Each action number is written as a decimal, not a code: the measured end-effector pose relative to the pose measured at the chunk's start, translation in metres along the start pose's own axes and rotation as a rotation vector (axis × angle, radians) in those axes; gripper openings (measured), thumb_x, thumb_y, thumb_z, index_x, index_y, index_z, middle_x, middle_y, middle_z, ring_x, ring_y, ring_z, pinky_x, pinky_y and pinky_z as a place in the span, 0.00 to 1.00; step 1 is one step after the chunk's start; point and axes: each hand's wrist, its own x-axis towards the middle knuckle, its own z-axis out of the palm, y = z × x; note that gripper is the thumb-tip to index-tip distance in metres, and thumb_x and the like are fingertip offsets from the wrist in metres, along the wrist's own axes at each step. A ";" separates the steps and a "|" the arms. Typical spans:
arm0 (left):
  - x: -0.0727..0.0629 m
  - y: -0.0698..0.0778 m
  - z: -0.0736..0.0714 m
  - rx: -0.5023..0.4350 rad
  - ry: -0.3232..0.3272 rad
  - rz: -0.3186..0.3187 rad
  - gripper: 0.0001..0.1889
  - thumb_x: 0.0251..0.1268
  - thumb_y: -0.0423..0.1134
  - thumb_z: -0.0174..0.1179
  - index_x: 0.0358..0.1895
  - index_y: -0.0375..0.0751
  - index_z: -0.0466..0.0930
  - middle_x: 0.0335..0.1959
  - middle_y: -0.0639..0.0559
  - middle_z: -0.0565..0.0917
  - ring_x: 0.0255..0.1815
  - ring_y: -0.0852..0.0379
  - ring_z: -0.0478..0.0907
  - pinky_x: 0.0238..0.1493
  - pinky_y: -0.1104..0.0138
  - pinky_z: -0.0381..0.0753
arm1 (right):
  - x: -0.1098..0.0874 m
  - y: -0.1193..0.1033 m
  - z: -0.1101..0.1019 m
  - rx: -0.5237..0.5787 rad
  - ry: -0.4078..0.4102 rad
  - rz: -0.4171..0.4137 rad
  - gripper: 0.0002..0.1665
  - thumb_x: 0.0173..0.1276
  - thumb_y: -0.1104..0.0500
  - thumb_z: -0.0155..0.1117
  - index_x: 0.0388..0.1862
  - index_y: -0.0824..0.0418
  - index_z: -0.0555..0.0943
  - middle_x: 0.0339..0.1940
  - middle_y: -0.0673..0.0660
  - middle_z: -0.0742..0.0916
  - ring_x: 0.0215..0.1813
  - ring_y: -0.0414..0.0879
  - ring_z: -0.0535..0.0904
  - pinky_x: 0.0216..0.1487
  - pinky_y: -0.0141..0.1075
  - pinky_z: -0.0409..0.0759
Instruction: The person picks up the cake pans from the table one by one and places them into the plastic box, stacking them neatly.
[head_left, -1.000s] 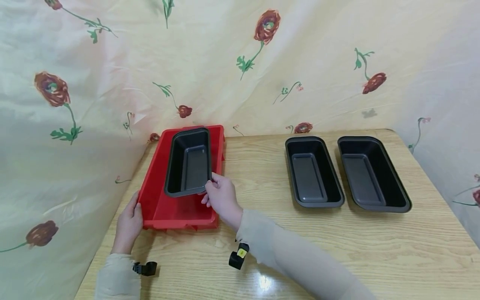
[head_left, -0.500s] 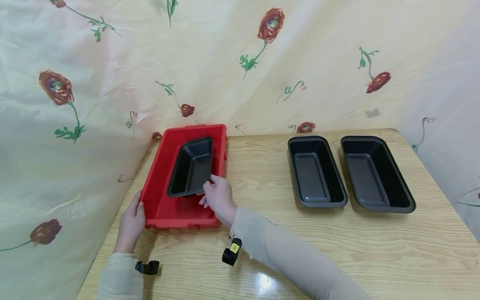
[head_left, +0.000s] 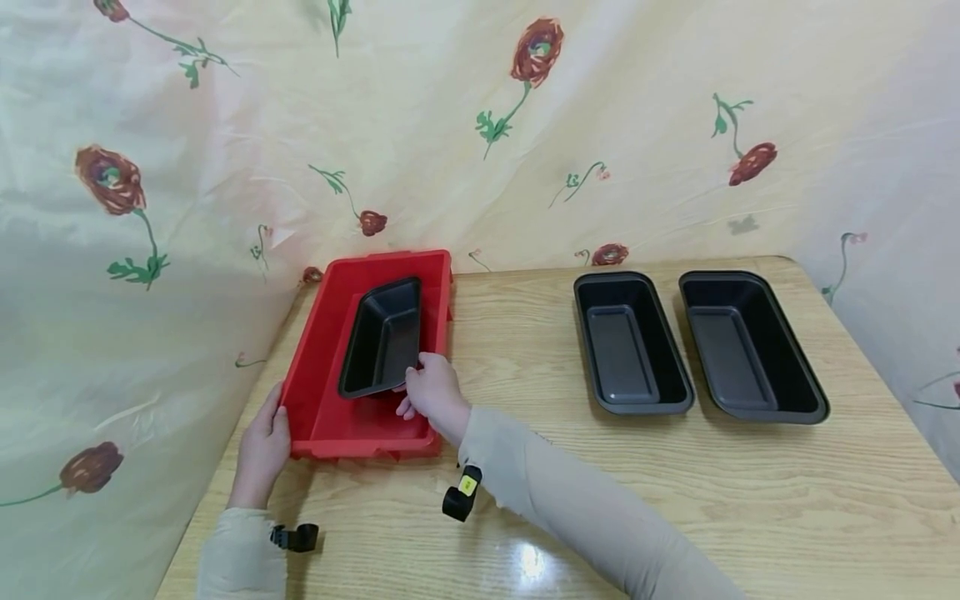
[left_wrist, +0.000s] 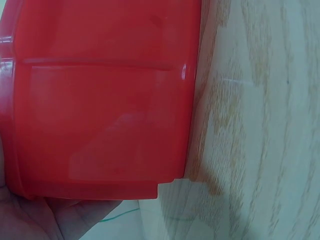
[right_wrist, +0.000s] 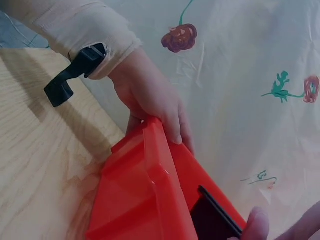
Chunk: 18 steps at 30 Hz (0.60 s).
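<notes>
A black loaf pan lies tilted inside the red plastic tray on the left of the table in the head view. My right hand pinches the pan's near right corner between thumb and fingers. With my left hand I grip the tray's left wall near its front corner. The right wrist view shows that left hand hooked over the tray wall, thumb on the inside. There, the pan's dark rim stands just inside the wall, close to my right fingertips.
Two more black loaf pans stand side by side on the right of the wooden table: a nearer-to-middle pan and a far-right pan. A flowered cloth hangs behind the table and along its left side.
My right hand has lowered the loaf pan from above the tray down into it, and the pan has become tilted. My left hand keeps its grip on the tray.
</notes>
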 end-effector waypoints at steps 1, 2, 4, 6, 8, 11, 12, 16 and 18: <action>0.000 0.000 0.000 0.003 0.004 0.004 0.27 0.80 0.40 0.34 0.79 0.47 0.47 0.74 0.32 0.58 0.67 0.33 0.61 0.65 0.40 0.61 | 0.000 -0.001 0.000 -0.017 -0.011 0.011 0.19 0.76 0.63 0.50 0.62 0.69 0.71 0.31 0.60 0.85 0.16 0.47 0.78 0.17 0.31 0.77; 0.001 -0.001 0.000 0.005 0.005 0.006 0.27 0.80 0.39 0.34 0.79 0.47 0.48 0.73 0.32 0.58 0.67 0.32 0.61 0.65 0.40 0.61 | 0.001 -0.001 -0.001 -0.034 -0.024 0.020 0.16 0.76 0.63 0.50 0.59 0.69 0.72 0.31 0.60 0.85 0.16 0.47 0.77 0.17 0.31 0.77; 0.001 -0.001 0.000 0.007 0.009 0.013 0.27 0.80 0.39 0.34 0.79 0.46 0.48 0.73 0.32 0.58 0.68 0.32 0.61 0.66 0.40 0.60 | 0.002 -0.002 -0.001 -0.064 -0.053 0.044 0.12 0.75 0.64 0.51 0.54 0.67 0.73 0.31 0.59 0.84 0.16 0.46 0.77 0.17 0.30 0.77; 0.001 -0.001 0.000 0.003 0.011 0.017 0.27 0.80 0.39 0.34 0.79 0.46 0.48 0.74 0.32 0.58 0.68 0.33 0.61 0.66 0.40 0.60 | 0.003 -0.003 -0.002 -0.085 -0.089 0.063 0.08 0.74 0.65 0.52 0.49 0.67 0.73 0.33 0.61 0.84 0.16 0.46 0.77 0.17 0.30 0.76; 0.001 -0.001 0.000 -0.004 0.012 0.018 0.27 0.80 0.39 0.34 0.79 0.46 0.48 0.74 0.33 0.58 0.67 0.33 0.61 0.66 0.41 0.61 | 0.003 -0.005 -0.003 -0.099 -0.127 0.085 0.06 0.73 0.66 0.52 0.47 0.67 0.72 0.35 0.64 0.83 0.16 0.46 0.77 0.17 0.30 0.77; 0.000 0.000 0.000 -0.013 0.009 0.014 0.27 0.80 0.40 0.33 0.79 0.48 0.48 0.74 0.34 0.58 0.67 0.34 0.61 0.65 0.41 0.62 | 0.003 -0.007 -0.005 -0.123 -0.175 0.125 0.07 0.73 0.66 0.52 0.47 0.66 0.70 0.37 0.65 0.83 0.18 0.46 0.79 0.18 0.30 0.78; 0.000 0.000 0.000 -0.015 0.008 0.012 0.27 0.80 0.40 0.33 0.79 0.48 0.48 0.74 0.34 0.58 0.67 0.34 0.61 0.65 0.41 0.62 | 0.003 -0.008 -0.006 -0.134 -0.192 0.138 0.07 0.73 0.66 0.53 0.48 0.66 0.70 0.37 0.65 0.82 0.19 0.47 0.80 0.19 0.30 0.78; 0.000 0.000 0.001 -0.018 0.003 0.002 0.27 0.80 0.40 0.33 0.79 0.49 0.47 0.74 0.34 0.58 0.68 0.34 0.61 0.66 0.42 0.62 | 0.004 -0.010 -0.009 -0.194 -0.264 0.170 0.14 0.73 0.65 0.54 0.54 0.68 0.68 0.38 0.62 0.80 0.21 0.48 0.82 0.19 0.30 0.77; 0.000 0.001 0.002 -0.024 -0.002 -0.009 0.27 0.81 0.41 0.33 0.79 0.49 0.47 0.74 0.34 0.57 0.67 0.34 0.62 0.65 0.42 0.63 | 0.005 -0.012 -0.009 -0.232 -0.295 0.175 0.18 0.73 0.65 0.54 0.58 0.70 0.67 0.40 0.62 0.80 0.23 0.49 0.83 0.18 0.29 0.75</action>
